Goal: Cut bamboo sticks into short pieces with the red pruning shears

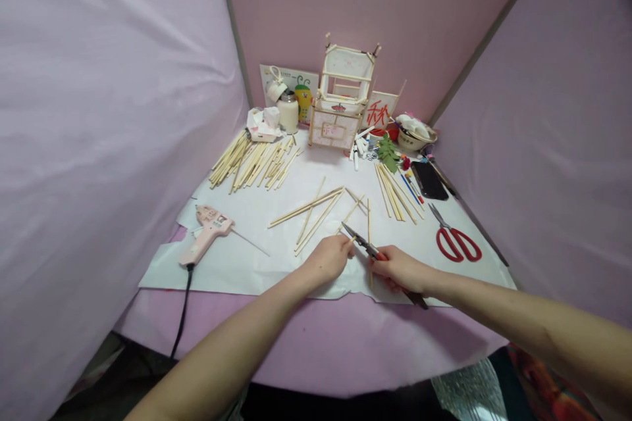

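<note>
My right hand is closed around the handles of a pair of pliers, whose jaws point up and left. Right beside the jaws, my left hand pinches a thin wooden stick, mostly hidden by the fingers and the tool. Whether the jaws touch the stick I cannot tell. Several loose wooden sticks lie crossed in front of my hands. One more upright-looking stick runs down past my right hand.
Left, a pink glue gun with a black cord lies on white paper. A bundle of sticks sits behind it. A small stick-built frame stands at the back. To the right are red-handled scissors, a phone and more sticks.
</note>
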